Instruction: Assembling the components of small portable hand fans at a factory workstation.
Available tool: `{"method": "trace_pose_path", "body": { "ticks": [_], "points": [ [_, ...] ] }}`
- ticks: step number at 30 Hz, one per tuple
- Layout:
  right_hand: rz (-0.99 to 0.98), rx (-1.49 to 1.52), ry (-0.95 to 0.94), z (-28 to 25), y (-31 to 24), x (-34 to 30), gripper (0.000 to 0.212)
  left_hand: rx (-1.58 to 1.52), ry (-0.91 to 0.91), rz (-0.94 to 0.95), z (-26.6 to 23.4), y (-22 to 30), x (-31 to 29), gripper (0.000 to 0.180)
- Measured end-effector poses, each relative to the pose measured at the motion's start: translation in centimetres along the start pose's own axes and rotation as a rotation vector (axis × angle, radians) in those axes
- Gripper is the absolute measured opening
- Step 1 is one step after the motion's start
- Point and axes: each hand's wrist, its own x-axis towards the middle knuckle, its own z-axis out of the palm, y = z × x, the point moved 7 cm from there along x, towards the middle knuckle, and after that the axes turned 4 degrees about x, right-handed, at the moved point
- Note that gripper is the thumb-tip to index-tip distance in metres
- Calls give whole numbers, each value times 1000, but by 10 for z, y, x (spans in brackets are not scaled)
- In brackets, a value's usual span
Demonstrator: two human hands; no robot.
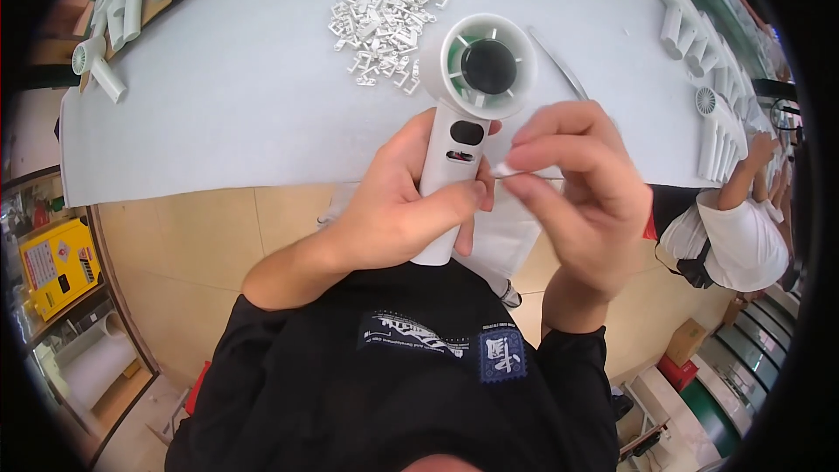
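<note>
A white handheld fan (441, 179) is upright in my left hand (393, 205), whose fingers and thumb wrap round its handle. Its round head has a black hub in the middle. Below the head, the handle carries a dark oval window and a small slot with wires showing inside. Just right of the handle, my right hand (585, 183) pinches a small white plastic piece (504, 170) between thumb and fingertips. Beyond the fan lies a heap of small white plastic parts (389, 26) on the table.
The white-covered table (218, 114) spans the far side. A slim metal tool (559, 64) lies right of the fan. More white fans (131, 4) stand at the left, and others (717, 114) line the right. A co-worker in a white shirt (743, 240) is at the right.
</note>
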Motion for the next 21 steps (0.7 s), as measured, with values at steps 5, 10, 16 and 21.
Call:
{"method": "trace_pose_path", "body": {
  "ticks": [5, 10, 16, 21],
  "points": [
    [-6, -23, -8, 11, 7, -2, 23, 55, 11, 3, 3, 0, -6, 48],
    [265, 61, 0, 13, 18, -9, 20, 54, 22, -32, 3, -2, -8, 51],
    [420, 406, -86, 18, 35, -15, 15, 65, -16, -51, 6, -6, -13, 57],
    [583, 857, -9, 29, 42, -23, 11, 278, -2, 214, 2, -1, -11, 60]
  ]
}}
